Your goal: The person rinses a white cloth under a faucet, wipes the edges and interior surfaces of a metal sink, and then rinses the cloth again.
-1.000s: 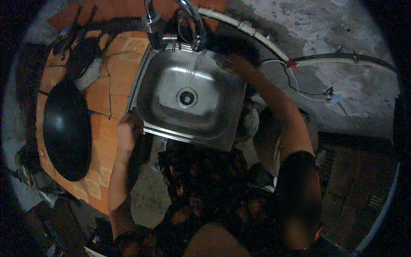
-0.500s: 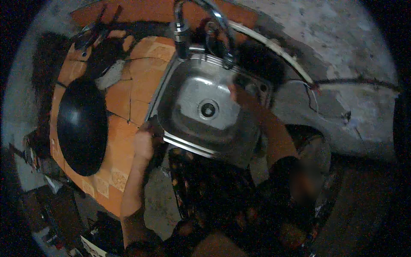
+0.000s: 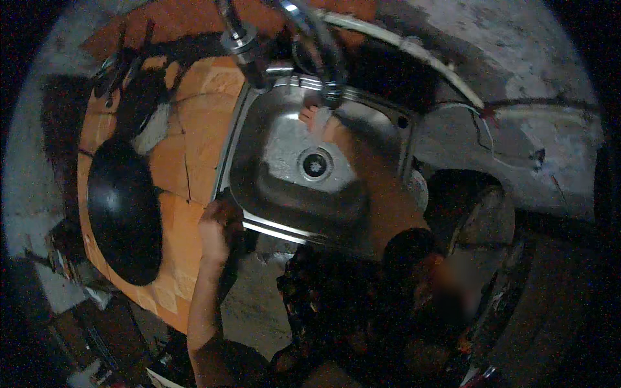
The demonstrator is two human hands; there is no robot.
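Note:
A stainless steel sink (image 3: 294, 236) lies before me, its drain (image 3: 315, 165) near the middle of the basin. My right hand (image 3: 328, 129) reaches into the basin from the right, under the spout of a chrome faucet (image 3: 240, 40). Its fingers look stretched out, and a whitish streak like running water covers part of them. At the sink's front left corner, my left hand (image 3: 217, 226) is closed with its fingers curled against the rim. Whatever those fingers hold, if anything, is too dark to make out.
A large round black pan-like thing (image 3: 124, 210) lies on the orange tiled counter (image 3: 178, 239) to the left. Behind the sink a pale pipe (image 3: 414, 48) runs along the wall. A dark round vessel (image 3: 482, 207) stands right of the sink.
My right hand has moved left from the right side of the basin to under the spout, where a whitish streak now shows. The left hand stays at the sink's corner. The view has shifted slightly.

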